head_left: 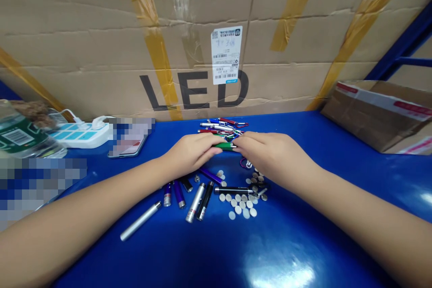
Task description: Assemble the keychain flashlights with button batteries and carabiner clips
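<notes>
My left hand point(192, 150) and my right hand point(270, 153) meet over a small green pen-shaped light point(225, 146), each closed on one end of it above the blue table point(303, 234). Just behind them lies a pile of coloured key-ring lights point(221, 126). In front of my hands lie several loose metal tubes point(195, 195) in silver, black and purple, and several small round button cells point(241, 204). A long silver tube point(141, 220) lies apart at the front left.
A large cardboard box printed "LED" point(202, 31) stands along the back. A smaller open carton point(381, 112) sits at the right. At the left are a white power strip point(83, 135), a phone point(130, 141) and a plastic bottle point(20, 137).
</notes>
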Demonstrator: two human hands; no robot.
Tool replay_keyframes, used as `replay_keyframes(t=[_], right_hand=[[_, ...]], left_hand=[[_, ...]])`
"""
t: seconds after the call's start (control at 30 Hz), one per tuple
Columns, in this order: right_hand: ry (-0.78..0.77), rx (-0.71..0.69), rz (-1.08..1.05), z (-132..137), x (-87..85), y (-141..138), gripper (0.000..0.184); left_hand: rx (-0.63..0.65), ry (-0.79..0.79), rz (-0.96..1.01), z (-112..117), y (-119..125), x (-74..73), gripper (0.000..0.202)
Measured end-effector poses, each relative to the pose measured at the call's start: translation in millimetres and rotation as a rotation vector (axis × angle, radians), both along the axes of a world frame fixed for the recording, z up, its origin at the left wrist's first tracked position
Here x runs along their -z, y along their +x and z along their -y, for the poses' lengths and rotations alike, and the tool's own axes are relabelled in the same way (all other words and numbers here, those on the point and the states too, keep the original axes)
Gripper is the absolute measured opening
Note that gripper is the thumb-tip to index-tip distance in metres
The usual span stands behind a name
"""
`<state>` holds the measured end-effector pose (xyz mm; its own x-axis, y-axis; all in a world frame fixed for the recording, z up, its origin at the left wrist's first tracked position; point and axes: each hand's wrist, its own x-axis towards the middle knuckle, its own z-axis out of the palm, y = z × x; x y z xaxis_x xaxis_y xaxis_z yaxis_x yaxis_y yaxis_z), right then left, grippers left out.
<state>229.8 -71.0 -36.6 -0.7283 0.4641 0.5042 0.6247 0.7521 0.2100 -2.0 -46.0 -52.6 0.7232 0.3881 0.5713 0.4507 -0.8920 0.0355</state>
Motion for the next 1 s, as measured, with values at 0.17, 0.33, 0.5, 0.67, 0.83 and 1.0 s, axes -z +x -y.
replay_keyframes(t=[0.17, 0.33, 0.5, 0.67, 0.83, 1.0], right_hand=[[-0.079, 0.021, 0.059, -1.8, -1.2, 1.2, 0.019], [-0.271, 0.035, 0.018, 0.1, -3.6, -5.5, 0.02], [-0.36, -0.023, -0.054, 5.1, -3.1, -13.7, 0.023], [-0.336, 0.03, -0.074, 7.2, -6.9, -13.2, 0.026], [-0.155, 0.072, 0.046, 4.3, -3.0, -13.3, 0.031], [0.124, 0.014, 0.013, -1.2, -1.7, -8.5, 0.03]], left_hand=[[0.015, 0.201, -0.004, -0.6, -0.7, 1.8, 0.023], [0.037, 0.346, -0.033, -0.7, -2.3, 1.0, 0.017], [0.078, 0.347, -0.094, -1.7, -1.8, -1.4, 0.018], [0.016, 0.292, -0.062, 0.1, 5.2, -0.7, 0.022], [-0.011, 0.108, -0.108, 5.9, 11.2, -3.2, 0.038], [-0.075, -0.117, -0.111, 5.9, 9.9, -4.7, 0.033]])
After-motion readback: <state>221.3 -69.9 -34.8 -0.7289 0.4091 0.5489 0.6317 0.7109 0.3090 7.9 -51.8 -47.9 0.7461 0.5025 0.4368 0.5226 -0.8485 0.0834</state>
